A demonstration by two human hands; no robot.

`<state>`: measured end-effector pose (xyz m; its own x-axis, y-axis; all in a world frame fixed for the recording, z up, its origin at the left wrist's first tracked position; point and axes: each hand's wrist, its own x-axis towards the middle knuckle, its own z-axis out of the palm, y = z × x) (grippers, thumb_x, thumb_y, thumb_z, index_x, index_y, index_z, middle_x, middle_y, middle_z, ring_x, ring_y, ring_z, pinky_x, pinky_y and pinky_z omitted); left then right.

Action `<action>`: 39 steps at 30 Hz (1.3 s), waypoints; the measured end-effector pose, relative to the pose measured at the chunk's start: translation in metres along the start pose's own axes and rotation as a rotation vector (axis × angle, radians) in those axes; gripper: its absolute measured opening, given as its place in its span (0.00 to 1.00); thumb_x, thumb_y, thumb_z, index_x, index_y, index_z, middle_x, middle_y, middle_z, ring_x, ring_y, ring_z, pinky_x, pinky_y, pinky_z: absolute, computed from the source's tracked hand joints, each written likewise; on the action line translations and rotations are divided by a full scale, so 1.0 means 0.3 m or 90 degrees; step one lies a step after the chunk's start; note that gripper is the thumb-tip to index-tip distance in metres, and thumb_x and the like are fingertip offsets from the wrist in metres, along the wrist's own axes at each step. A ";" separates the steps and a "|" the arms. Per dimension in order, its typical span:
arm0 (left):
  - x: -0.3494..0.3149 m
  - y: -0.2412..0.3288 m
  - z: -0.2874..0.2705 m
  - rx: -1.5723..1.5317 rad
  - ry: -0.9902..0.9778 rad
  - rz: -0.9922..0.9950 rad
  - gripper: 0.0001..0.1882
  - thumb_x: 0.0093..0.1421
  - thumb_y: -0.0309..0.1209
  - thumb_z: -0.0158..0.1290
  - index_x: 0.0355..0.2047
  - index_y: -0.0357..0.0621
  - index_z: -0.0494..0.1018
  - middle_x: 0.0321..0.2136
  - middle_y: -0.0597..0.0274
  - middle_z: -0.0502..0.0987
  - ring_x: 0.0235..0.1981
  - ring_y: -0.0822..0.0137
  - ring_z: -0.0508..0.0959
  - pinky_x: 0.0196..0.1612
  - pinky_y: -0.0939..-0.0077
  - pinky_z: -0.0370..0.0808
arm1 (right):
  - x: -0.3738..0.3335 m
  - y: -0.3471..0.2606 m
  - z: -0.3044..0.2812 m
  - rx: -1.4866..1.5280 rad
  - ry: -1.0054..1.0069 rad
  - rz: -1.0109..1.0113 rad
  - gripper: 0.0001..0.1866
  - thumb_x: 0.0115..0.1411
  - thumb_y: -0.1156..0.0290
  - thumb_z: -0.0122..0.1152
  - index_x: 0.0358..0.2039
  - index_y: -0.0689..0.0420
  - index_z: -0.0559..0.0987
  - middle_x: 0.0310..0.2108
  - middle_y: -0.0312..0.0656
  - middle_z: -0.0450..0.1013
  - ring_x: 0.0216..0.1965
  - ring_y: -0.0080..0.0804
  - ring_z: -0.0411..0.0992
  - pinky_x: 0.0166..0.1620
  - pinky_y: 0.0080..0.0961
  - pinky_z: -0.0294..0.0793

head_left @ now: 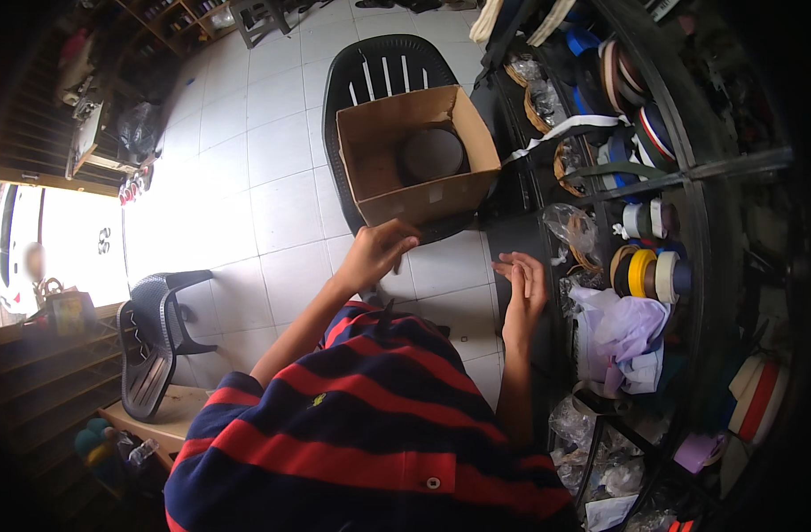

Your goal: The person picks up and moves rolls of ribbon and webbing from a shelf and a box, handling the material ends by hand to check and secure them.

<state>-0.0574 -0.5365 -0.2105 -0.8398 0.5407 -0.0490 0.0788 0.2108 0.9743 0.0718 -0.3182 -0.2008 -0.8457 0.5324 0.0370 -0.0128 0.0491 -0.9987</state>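
Note:
An open cardboard box [397,206] rests on the seat of a black plastic chair [339,66] in front of me. Inside it lies a dark, round, flat-topped thing [434,156], perhaps a roll. My left hand [379,255] hovers just below the box's near side, its fingers loosely bent and apart, and I see nothing in it. To the right of the box, beside the dark shelf edge, my right hand [523,284] is raised with its fingers partly spread and nothing held. Neither hand visibly touches the box.
Along the right runs a black rack [733,168] with rolls of coloured strap, including a yellow roll [641,273], and a lilac plastic bag [627,319]. A second black chair [148,346] stands at the left. White tiles [281,208] cover the floor.

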 end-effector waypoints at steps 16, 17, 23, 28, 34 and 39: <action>0.363 -0.564 -0.268 -0.023 0.106 -0.219 0.10 0.63 0.30 0.46 0.40 0.38 0.73 0.29 0.50 0.76 0.29 0.63 0.77 0.34 0.70 0.72 | 0.505 0.388 0.357 -0.017 -0.197 0.234 0.10 0.66 0.72 0.46 0.43 0.65 0.70 0.38 0.47 0.73 0.38 0.32 0.75 0.44 0.27 0.73; 0.398 -0.609 -0.253 -0.003 0.116 -0.218 0.10 0.62 0.29 0.46 0.40 0.38 0.73 0.30 0.50 0.76 0.30 0.61 0.77 0.35 0.69 0.72 | 0.562 0.449 0.362 -0.020 -0.206 0.247 0.11 0.66 0.71 0.46 0.44 0.64 0.70 0.37 0.47 0.74 0.37 0.33 0.75 0.44 0.27 0.73; 0.555 -0.893 -0.176 0.350 0.005 -0.124 0.05 0.57 0.26 0.48 0.32 0.39 0.73 0.32 0.53 0.75 0.39 0.52 0.72 0.41 0.59 0.68 | 0.955 0.855 0.404 -0.072 -0.260 0.355 0.10 0.65 0.69 0.50 0.42 0.61 0.72 0.36 0.42 0.75 0.35 0.27 0.75 0.39 0.22 0.73; 0.591 -1.021 -0.057 0.486 0.047 -0.237 0.06 0.57 0.31 0.49 0.28 0.43 0.73 0.28 0.56 0.76 0.33 0.54 0.75 0.41 0.64 0.65 | 1.203 1.369 0.336 -0.217 -0.186 0.583 0.19 0.63 0.61 0.52 0.49 0.62 0.71 0.46 0.47 0.71 0.44 0.37 0.73 0.44 0.32 0.74; 0.609 -1.022 -0.046 0.544 0.070 -0.254 0.06 0.53 0.33 0.51 0.26 0.44 0.72 0.24 0.56 0.75 0.28 0.57 0.74 0.39 0.65 0.64 | 1.332 1.804 0.321 -0.403 -0.007 0.623 0.31 0.55 0.62 0.63 0.52 0.69 0.65 0.52 0.55 0.66 0.50 0.42 0.68 0.47 0.36 0.72; 0.627 -1.022 -0.043 0.545 0.076 -0.255 0.05 0.52 0.31 0.51 0.25 0.44 0.72 0.24 0.57 0.74 0.27 0.57 0.74 0.38 0.66 0.64 | 1.362 1.869 0.428 -0.425 0.267 0.624 0.32 0.46 0.63 0.72 0.44 0.73 0.71 0.44 0.57 0.72 0.48 0.41 0.70 0.51 0.34 0.68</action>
<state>-0.2464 -0.5098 -0.5155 -0.9355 0.2215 -0.2754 0.0994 0.9127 0.3964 -0.3494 -0.1818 -0.7502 -0.1104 0.8083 -0.5784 0.8994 -0.1664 -0.4042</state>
